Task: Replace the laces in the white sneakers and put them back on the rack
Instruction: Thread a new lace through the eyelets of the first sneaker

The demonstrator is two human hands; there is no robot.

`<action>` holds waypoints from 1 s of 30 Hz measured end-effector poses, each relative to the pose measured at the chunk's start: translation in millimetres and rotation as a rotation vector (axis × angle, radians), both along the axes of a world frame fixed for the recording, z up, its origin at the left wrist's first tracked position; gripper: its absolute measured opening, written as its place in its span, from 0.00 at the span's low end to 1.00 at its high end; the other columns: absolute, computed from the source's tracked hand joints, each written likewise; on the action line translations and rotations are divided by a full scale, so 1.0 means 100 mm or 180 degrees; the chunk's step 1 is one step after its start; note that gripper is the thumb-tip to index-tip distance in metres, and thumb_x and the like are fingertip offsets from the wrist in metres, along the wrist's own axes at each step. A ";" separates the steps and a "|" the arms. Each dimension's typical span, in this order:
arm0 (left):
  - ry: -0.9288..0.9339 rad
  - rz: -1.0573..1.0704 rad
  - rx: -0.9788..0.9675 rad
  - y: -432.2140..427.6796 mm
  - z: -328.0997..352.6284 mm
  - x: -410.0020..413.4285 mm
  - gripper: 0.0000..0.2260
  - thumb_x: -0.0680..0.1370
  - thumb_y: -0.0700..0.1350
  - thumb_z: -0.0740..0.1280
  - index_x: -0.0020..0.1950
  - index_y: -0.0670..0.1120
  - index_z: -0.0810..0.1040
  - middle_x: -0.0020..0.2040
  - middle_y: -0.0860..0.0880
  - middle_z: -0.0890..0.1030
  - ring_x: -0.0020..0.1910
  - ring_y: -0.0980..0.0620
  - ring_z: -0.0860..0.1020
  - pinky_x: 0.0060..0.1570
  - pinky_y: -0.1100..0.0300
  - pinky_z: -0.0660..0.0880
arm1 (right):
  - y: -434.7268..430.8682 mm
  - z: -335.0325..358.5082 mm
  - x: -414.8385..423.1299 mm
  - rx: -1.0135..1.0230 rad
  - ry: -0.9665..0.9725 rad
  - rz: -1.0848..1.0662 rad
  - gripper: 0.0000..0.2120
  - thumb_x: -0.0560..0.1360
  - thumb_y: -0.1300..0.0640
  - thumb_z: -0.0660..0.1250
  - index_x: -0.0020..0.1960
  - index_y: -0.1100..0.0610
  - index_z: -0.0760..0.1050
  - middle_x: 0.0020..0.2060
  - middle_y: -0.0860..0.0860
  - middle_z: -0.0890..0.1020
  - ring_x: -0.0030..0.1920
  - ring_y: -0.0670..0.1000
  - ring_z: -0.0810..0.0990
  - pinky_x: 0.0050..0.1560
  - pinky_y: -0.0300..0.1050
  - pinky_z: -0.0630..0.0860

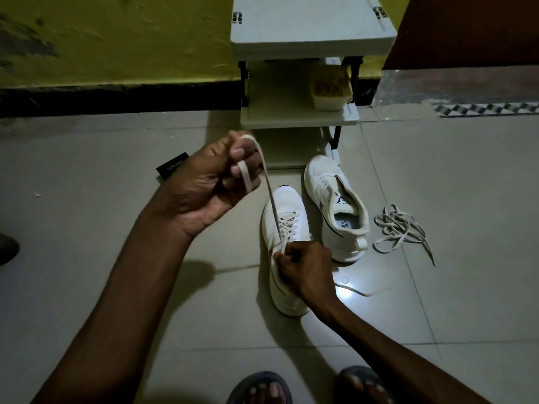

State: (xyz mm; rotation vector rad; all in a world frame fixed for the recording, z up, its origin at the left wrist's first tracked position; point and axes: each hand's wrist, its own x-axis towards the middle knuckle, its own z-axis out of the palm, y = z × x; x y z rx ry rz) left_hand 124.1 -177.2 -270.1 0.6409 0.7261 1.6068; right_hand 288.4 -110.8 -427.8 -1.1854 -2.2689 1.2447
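While my left hand [210, 182] curls round the lace [269, 191] to draw it taut, my right hand [303, 269] pinches it low on the sneaker [287, 201] so nothing slips.

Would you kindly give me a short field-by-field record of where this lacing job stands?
left hand: holds the lace, pulled up taut, wound round its fingers
right hand: pinches the lace at the eyelets
near sneaker: on floor, partly laced
far sneaker: on floor beside it, unlaced
loose laces: heaped on tiles right of far sneaker
rack: by the wall, tub on middle shelf, no sneakers
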 end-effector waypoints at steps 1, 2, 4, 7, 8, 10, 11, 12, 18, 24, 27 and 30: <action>0.0229 -0.0011 -0.0057 0.02 0.03 0.03 0.22 0.83 0.40 0.48 0.34 0.50 0.74 0.28 0.55 0.70 0.25 0.61 0.66 0.29 0.66 0.57 | 0.00 0.02 0.00 -0.0022 -0.0011 -0.0014 0.17 0.71 0.51 0.71 0.29 0.60 0.73 0.22 0.51 0.75 0.24 0.49 0.74 0.30 0.45 0.74; 0.0377 -0.0029 -0.0109 0.04 0.05 0.09 0.22 0.82 0.40 0.49 0.34 0.50 0.74 0.29 0.55 0.70 0.25 0.61 0.66 0.29 0.65 0.56 | 0.00 0.03 0.00 -0.0029 -0.0023 -0.0010 0.18 0.72 0.52 0.71 0.28 0.60 0.73 0.21 0.50 0.73 0.23 0.47 0.72 0.30 0.43 0.72; 0.0658 0.0042 -0.0320 0.04 0.07 0.17 0.18 0.81 0.38 0.54 0.36 0.49 0.76 0.29 0.53 0.70 0.25 0.60 0.65 0.29 0.66 0.58 | 0.00 0.10 -0.02 -0.0093 -0.0162 0.0009 0.18 0.72 0.52 0.72 0.28 0.61 0.73 0.21 0.49 0.72 0.23 0.44 0.68 0.29 0.40 0.69; 0.2177 0.0599 -0.1135 0.02 0.03 0.14 0.14 0.83 0.39 0.58 0.45 0.47 0.82 0.31 0.51 0.72 0.28 0.58 0.67 0.32 0.68 0.68 | 0.09 0.26 0.03 -0.0430 -0.0288 0.0149 0.13 0.72 0.56 0.73 0.31 0.61 0.77 0.23 0.50 0.77 0.24 0.43 0.75 0.30 0.35 0.74; 0.2872 0.0756 -0.1473 0.02 0.00 0.13 0.14 0.83 0.39 0.58 0.48 0.48 0.83 0.32 0.52 0.74 0.30 0.58 0.69 0.35 0.65 0.72 | 0.12 0.31 0.08 -0.0503 -0.0160 0.0164 0.10 0.72 0.58 0.73 0.32 0.59 0.79 0.25 0.50 0.80 0.26 0.44 0.79 0.32 0.37 0.78; 0.3790 0.1036 -0.2002 0.04 -0.15 0.13 0.13 0.82 0.38 0.60 0.51 0.49 0.83 0.34 0.53 0.78 0.33 0.56 0.75 0.43 0.54 0.79 | 0.14 0.41 0.17 -0.0183 -0.0043 0.0180 0.03 0.70 0.57 0.75 0.39 0.55 0.82 0.31 0.48 0.83 0.31 0.44 0.82 0.35 0.37 0.79; 0.3928 0.1152 -0.2156 0.05 -0.23 0.15 0.12 0.81 0.37 0.61 0.50 0.49 0.83 0.34 0.53 0.79 0.34 0.55 0.77 0.45 0.51 0.80 | 0.14 0.42 0.21 0.0304 -0.0181 0.0246 0.05 0.68 0.55 0.76 0.43 0.53 0.82 0.35 0.47 0.83 0.34 0.45 0.82 0.36 0.38 0.77; 0.3919 0.1209 -0.2227 0.04 -0.31 0.20 0.11 0.80 0.37 0.63 0.47 0.49 0.82 0.34 0.52 0.80 0.34 0.55 0.78 0.44 0.52 0.80 | 0.14 0.42 0.24 0.0737 -0.0368 0.0360 0.10 0.66 0.52 0.77 0.46 0.53 0.82 0.38 0.48 0.82 0.38 0.48 0.81 0.38 0.39 0.74; 0.4104 0.0656 -0.2219 0.05 -0.75 0.57 0.08 0.75 0.41 0.71 0.40 0.53 0.84 0.39 0.57 0.84 0.41 0.60 0.82 0.48 0.62 0.77 | 0.28 0.34 0.21 0.1134 -0.0566 0.0518 0.07 0.71 0.55 0.72 0.47 0.57 0.82 0.39 0.54 0.83 0.39 0.54 0.80 0.40 0.40 0.68; 0.4343 0.1112 -0.2526 0.04 -1.03 0.82 0.07 0.76 0.41 0.69 0.50 0.51 0.83 0.48 0.51 0.85 0.49 0.53 0.81 0.53 0.61 0.77 | 0.40 0.28 0.24 0.0647 -0.0158 0.0480 0.03 0.71 0.56 0.72 0.41 0.54 0.84 0.33 0.48 0.83 0.32 0.43 0.80 0.35 0.38 0.74; 0.4168 0.1485 -0.2693 0.06 -1.06 0.86 0.10 0.75 0.41 0.70 0.52 0.53 0.77 0.44 0.51 0.84 0.44 0.52 0.81 0.47 0.57 0.79 | 0.48 0.24 0.23 0.0427 -0.0207 0.0342 0.03 0.69 0.56 0.75 0.38 0.54 0.83 0.29 0.46 0.81 0.30 0.40 0.78 0.30 0.29 0.67; 0.4151 0.1597 -0.2661 0.08 -1.08 0.91 0.14 0.73 0.41 0.71 0.53 0.54 0.71 0.42 0.52 0.84 0.44 0.51 0.81 0.48 0.55 0.78 | 0.51 0.23 0.22 0.0136 -0.0252 0.0326 0.04 0.68 0.54 0.77 0.38 0.52 0.83 0.29 0.45 0.82 0.31 0.40 0.79 0.30 0.29 0.68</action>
